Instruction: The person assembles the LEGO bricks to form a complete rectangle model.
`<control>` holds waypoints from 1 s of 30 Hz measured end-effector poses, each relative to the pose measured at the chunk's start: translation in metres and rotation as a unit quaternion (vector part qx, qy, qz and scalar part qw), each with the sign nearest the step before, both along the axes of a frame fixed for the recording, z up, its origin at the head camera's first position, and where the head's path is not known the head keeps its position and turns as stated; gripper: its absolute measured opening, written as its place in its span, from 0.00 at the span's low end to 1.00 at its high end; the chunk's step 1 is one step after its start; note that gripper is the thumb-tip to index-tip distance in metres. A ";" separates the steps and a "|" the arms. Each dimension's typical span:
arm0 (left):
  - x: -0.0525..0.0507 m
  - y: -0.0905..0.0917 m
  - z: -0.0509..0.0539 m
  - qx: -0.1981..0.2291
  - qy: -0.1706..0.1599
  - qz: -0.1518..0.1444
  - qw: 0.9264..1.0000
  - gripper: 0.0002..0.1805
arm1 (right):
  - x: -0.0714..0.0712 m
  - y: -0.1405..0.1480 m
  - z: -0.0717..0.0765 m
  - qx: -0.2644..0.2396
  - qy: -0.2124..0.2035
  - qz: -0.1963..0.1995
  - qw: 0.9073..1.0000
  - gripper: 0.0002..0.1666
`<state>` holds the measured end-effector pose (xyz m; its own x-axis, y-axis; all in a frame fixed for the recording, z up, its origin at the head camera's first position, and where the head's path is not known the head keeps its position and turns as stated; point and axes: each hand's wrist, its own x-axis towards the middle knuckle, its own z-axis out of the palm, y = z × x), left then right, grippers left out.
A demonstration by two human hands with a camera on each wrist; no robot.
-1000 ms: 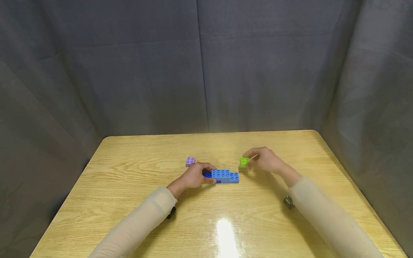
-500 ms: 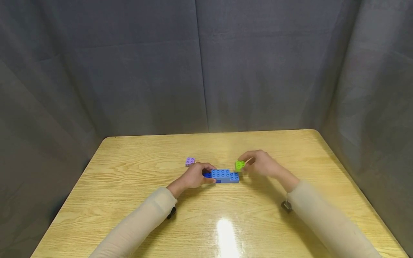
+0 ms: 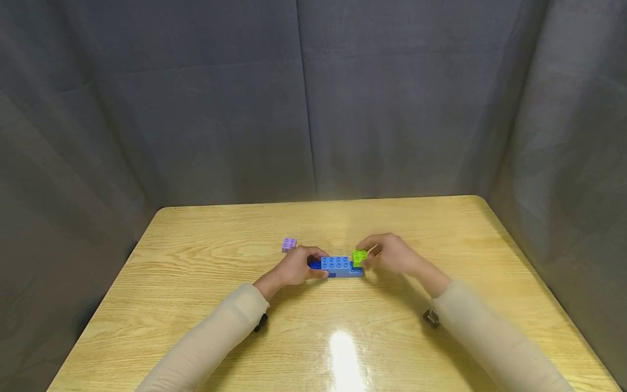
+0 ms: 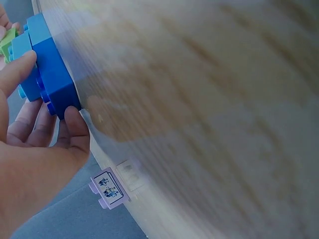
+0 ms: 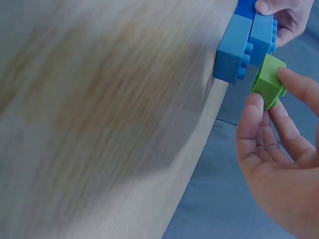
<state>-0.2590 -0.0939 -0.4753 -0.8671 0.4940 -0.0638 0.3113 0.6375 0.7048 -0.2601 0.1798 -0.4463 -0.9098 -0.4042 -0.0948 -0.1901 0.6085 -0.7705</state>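
My left hand grips the left end of a block of joined bricks, thumb in front and fingers behind. That block has a light blue brick on top, a dark blue brick at its left and a lower light blue brick at its right. Between thumb and fingers my right hand pinches a lime green brick, held just above the lower studs at the block's right end. In the right wrist view a gap shows between the green brick and those studs.
A small purple brick stands on the wooden table behind my left hand; its printed side shows in the left wrist view. Grey curtains hang behind the table and at both sides.
My right hand has moved left and nearer to me with the green brick, from beside the blue block to over its right end. The left hand and the blue block have stayed in place.
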 end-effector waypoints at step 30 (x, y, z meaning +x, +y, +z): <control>0.000 0.001 -0.001 0.004 0.002 -0.001 1.000 0.19 | 0.002 -0.009 -0.012 0.005 0.012 0.016 1.000 0.21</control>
<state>-0.2590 -0.0933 -0.4760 -0.8668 0.4955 -0.0566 0.3151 0.6321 0.7080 -0.2581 0.1705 -0.4585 -0.8983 -0.4325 -0.0771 -0.2286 0.6100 -0.7588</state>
